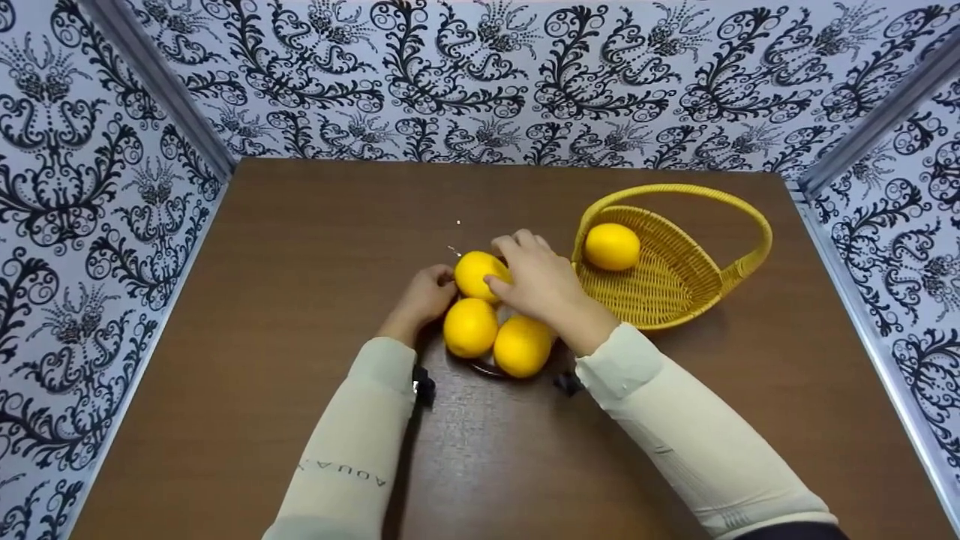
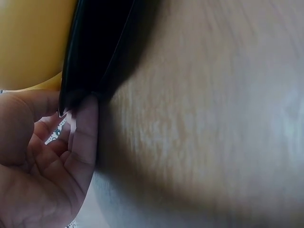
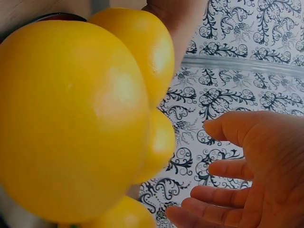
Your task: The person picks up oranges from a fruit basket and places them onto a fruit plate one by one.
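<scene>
Several round yellow fruits (image 1: 470,328) sit together on a dark-rimmed plate (image 1: 486,368) in the middle of the table. My left hand (image 1: 429,294) is at the plate's left side. Its thumb and fingers (image 2: 86,133) pinch the dark rim (image 2: 92,52), thumb above and fingers below. Over the far side of the fruits is my right hand (image 1: 538,276), its thumb overlapping the farthest fruit (image 1: 476,274) in the head view. The right wrist view shows that hand (image 3: 270,171) with loosely bent, spread fingers, a gap between them and the fruits (image 3: 71,118).
A yellow wicker basket (image 1: 675,296) with a tall arched handle stands right of the plate, close to my right hand. One yellow fruit (image 1: 613,247) lies inside it. Patterned wall panels (image 1: 487,82) border the brown table (image 1: 300,225) at the back and sides.
</scene>
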